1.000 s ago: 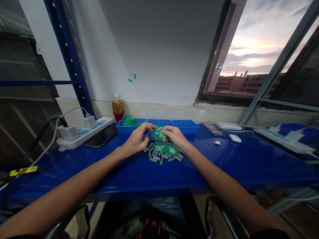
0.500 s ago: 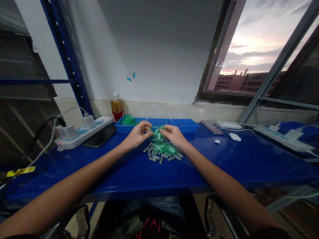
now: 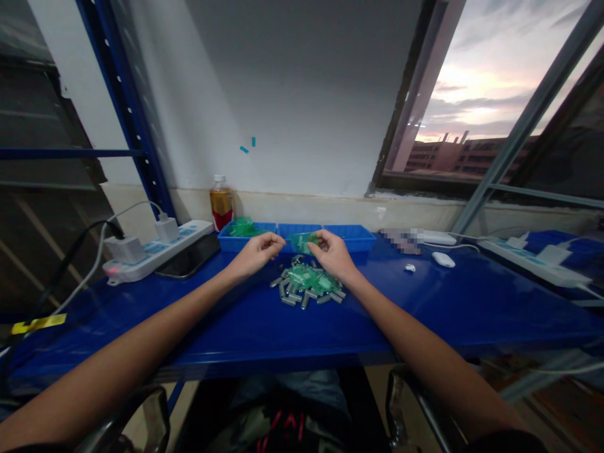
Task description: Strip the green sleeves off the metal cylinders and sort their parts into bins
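Our right hand [image 3: 334, 253] grasps a piece of thin green plastic [image 3: 299, 242], thumb and fingers closed on its right end. The piece hangs in the air over the table [image 3: 245, 336], in front of the middle compartment of the blue tray [image 3: 356, 241], and seems to run longest from side to side, its free end toward our left hand [image 3: 258, 253]. The left hand's fingertips are drawn together just beside that free end; whether they nip its edge or stop short of it we cannot tell. So the relation we judge to matter most is this narrow one: the plastic lies to the right of the left fingertips, at about the same height, and the right hand is the nearer, being on it. Below both hands, and toward us, small silvery cylinders [image 3: 289, 301] lie loose at many angles on the table, with crumpled green plastic [image 3: 306, 275] heaped on them. More green film [image 3: 241, 226] sits in the tray's left compartment.
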`<control>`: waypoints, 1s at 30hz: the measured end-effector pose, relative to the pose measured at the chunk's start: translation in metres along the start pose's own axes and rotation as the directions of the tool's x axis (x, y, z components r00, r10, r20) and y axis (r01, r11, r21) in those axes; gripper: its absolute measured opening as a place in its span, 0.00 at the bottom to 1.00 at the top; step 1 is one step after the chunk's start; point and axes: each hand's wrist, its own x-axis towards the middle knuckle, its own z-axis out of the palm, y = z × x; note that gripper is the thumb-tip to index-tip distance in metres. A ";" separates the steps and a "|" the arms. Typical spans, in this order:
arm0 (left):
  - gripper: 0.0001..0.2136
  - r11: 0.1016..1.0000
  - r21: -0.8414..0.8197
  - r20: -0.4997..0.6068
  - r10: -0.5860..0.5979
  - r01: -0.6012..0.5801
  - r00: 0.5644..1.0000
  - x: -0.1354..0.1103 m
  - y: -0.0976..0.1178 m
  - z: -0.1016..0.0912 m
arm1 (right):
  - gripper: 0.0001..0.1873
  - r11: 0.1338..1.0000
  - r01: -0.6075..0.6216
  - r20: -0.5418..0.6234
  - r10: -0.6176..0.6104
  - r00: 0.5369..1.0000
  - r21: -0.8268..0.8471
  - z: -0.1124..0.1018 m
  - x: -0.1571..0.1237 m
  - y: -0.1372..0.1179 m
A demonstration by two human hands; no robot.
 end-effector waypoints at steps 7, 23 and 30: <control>0.18 0.952 -0.146 0.095 -0.256 0.268 0.962 -0.005 0.005 0.007 | 0.07 0.914 0.332 0.136 -0.307 0.942 -0.235 -0.001 -0.008 -0.013; 0.09 0.658 0.496 0.410 0.397 -0.566 0.821 -0.023 0.025 0.011 | 0.13 0.937 -0.261 0.229 0.208 0.951 0.230 0.010 -0.002 -0.012; 0.16 0.908 0.306 0.268 0.208 -0.288 0.941 -0.017 0.018 0.012 | 0.08 0.998 0.046 -0.107 -0.051 0.993 -0.047 0.000 -0.003 -0.014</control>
